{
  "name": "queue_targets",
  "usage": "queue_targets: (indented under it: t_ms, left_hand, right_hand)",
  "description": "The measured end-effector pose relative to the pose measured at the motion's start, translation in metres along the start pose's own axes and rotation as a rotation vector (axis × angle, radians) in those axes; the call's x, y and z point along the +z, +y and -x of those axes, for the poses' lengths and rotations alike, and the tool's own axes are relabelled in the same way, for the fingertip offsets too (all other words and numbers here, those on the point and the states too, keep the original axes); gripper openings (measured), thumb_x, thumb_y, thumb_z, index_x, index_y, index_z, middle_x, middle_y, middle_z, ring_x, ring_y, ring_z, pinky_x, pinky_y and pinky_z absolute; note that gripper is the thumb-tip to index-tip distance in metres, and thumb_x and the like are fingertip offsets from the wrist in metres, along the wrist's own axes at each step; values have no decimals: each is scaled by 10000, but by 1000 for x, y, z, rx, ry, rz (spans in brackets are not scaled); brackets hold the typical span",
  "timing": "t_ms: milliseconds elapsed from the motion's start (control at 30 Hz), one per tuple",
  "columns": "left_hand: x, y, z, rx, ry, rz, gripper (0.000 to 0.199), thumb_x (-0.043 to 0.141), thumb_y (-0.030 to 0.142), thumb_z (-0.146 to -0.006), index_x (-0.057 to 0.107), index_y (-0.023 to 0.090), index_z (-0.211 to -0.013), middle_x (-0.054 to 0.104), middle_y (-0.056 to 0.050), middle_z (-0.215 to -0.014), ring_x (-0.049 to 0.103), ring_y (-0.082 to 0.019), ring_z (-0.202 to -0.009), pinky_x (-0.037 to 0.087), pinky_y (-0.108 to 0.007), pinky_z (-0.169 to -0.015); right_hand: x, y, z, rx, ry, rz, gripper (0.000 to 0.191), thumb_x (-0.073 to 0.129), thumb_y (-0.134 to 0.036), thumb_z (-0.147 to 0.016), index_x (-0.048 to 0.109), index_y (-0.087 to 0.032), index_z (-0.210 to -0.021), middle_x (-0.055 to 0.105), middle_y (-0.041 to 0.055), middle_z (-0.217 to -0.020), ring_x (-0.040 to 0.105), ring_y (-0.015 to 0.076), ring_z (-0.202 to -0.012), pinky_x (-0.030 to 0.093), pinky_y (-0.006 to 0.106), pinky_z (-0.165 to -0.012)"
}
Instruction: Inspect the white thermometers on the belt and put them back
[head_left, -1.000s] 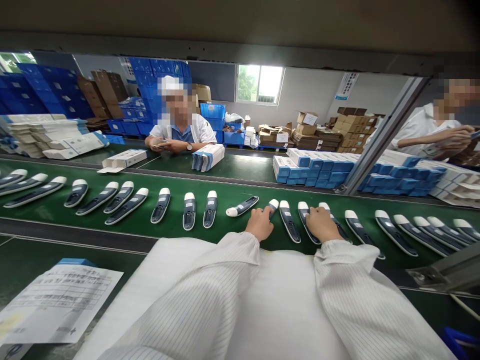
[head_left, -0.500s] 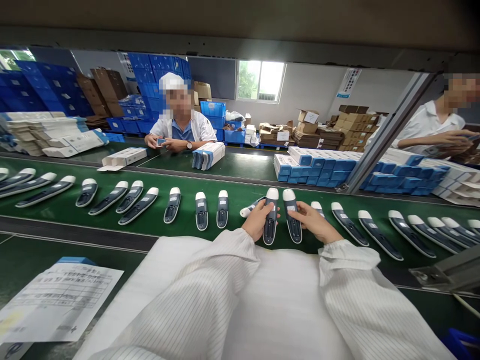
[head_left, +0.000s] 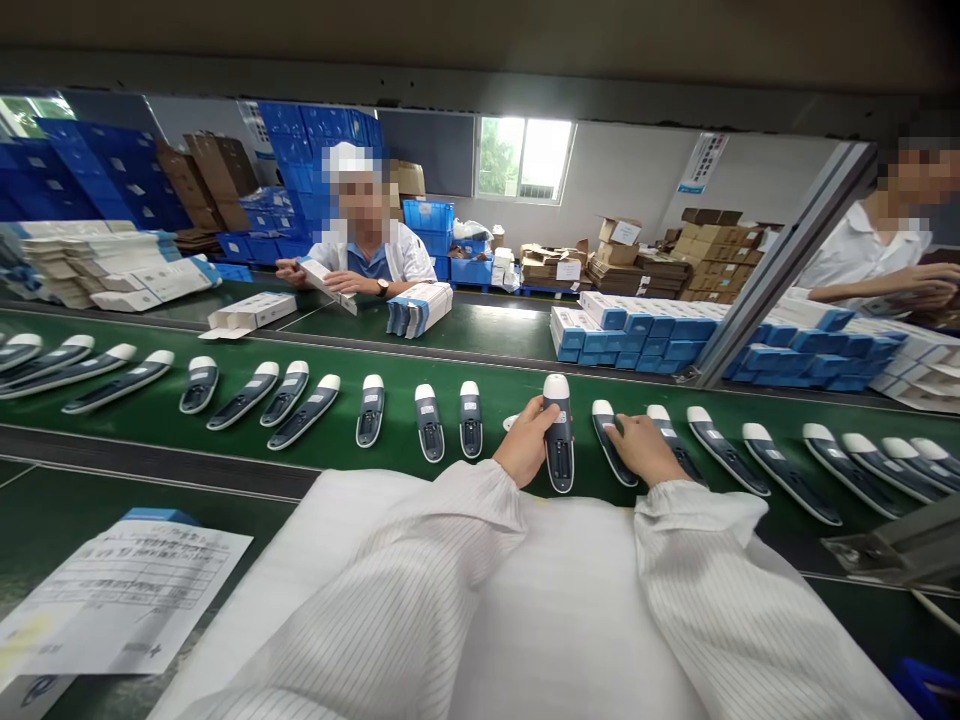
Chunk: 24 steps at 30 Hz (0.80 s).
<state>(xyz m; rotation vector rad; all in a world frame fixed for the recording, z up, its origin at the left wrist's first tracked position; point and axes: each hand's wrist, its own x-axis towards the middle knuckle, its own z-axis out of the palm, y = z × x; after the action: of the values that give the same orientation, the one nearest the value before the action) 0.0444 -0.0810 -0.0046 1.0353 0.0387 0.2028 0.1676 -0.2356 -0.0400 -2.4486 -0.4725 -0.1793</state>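
Observation:
My left hand (head_left: 525,445) grips a dark grey handheld device (head_left: 559,440) with a white rounded tip, a small label and an uncovered battery compartment facing me. It is held nearly upright above the green conveyor belt (head_left: 495,465). My right hand (head_left: 649,448) is just over the belt, its thumb at the edge of a second such device (head_left: 611,445), which lies tilted on the belt. The fingers seem loosely bent and not wrapped round it. Another device (head_left: 679,445) is partly hidden behind my right hand. A pale tip (head_left: 511,423) shows behind my left hand.
Several like devices (head_left: 369,412) lie along the belt on both sides. White foam (head_left: 562,600) covers the near edge, with a printed sheet (head_left: 135,590) to the left. Blue-and-white boxes (head_left: 637,330) and a metal post (head_left: 787,260) stand beyond. Two co-workers are across the line.
Devices on the belt have shifted right. My right hand has moved right and loosened from its device, now lying on the belt. The co-worker opposite now holds a box up.

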Motion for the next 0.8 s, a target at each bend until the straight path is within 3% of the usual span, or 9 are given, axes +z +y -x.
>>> queue_targets:
  t_ms: [100, 200, 267, 333, 400, 533, 633, 733, 800]
  left_hand:
    - [3, -4, -2, 76, 7, -19, 203, 593, 279, -825, 552, 190, -1002, 561, -2, -868, 542, -109, -784, 444, -256, -792]
    - [4, -4, -6, 171, -30, -144, 224, 533, 312, -854, 556, 188, -1039, 590, -25, -963, 559, -143, -901, 434, -282, -860]
    - [2, -2, -8, 259, 9, -433, 249, 450, 331, -895, 571, 190, -1059, 600, -58, -1055, 544, -191, -1023, 412, -340, -928]
    - [-3, -1, -9, 382, 129, -878, 301, 374, 314, -925, 577, 194, -1113, 552, -90, -1215, 455, -228, -1182, 350, -387, -1009]
    - [-9, -2, -9, 447, 204, -1344, 334, 393, 289, -918, 539, 189, -1200, 478, -115, -1327, 368, -257, -1266, 307, -427, -1039]
    - [-15, -8, -9, 296, 39, -1956, 338, 500, 236, -859, 531, 161, -1187, 608, -136, -1113, 508, -296, -1080, 408, -442, -880]
    - [-13, -9, -8, 306, 44, -2083, 255, 391, 178, -900, 577, 134, -1069, 641, -130, -960, 549, -275, -959, 418, -401, -796]
    - [-10, -4, -5, 368, 82, -2054, 262, 368, 222, -925, 587, 148, -1049, 647, -114, -915, 550, -271, -931, 406, -397, -779]
    - [-8, 5, -1, 395, 101, -1999, 259, 379, 256, -930, 579, 181, -1077, 647, -90, -906, 552, -259, -909, 402, -385, -767]
  right_hand:
    - [-11, -24, 13, -37, -27, -207, 326, 438, -412, -854, 593, -178, -1021, 598, 147, -1103, 546, 281, -1034, 412, 407, -861]
    - [-15, -53, 27, -160, -339, -646, 428, 521, -492, -807, 498, -239, -1151, 634, 60, -1028, 585, 208, -900, 447, 315, -683]
    - [-12, -62, 32, -211, -464, -821, 528, 616, -473, -745, 452, -252, -1196, 639, 24, -954, 580, 170, -815, 426, 268, -608]
    - [-7, -60, 30, -197, -450, -879, 512, 637, -467, -725, 468, -242, -1152, 623, -7, -839, 550, 136, -688, 402, 247, -560]
    - [-5, -48, 24, -110, -356, -831, 454, 593, -486, -750, 477, -231, -1107, 604, -12, -775, 533, 133, -624, 393, 246, -528]
    - [-6, -20, 10, 51, -174, -334, 336, 484, -420, -825, 510, -187, -1066, 649, 82, -908, 614, 199, -768, 452, 285, -601]
    - [-5, -11, 6, 40, -223, 15, 307, 411, -367, -871, 584, -148, -997, 669, 133, -917, 630, 243, -846, 470, 330, -706]
    - [-5, -11, 7, 39, -227, 112, 317, 406, -313, -865, 642, -105, -898, 646, 218, -958, 615, 318, -926, 451, 420, -798]
    - [-8, -15, 10, 40, -163, 166, 341, 421, -310, -847, 638, -83, -981, 596, 267, -1065, 578, 373, -1009, 436, 482, -822]
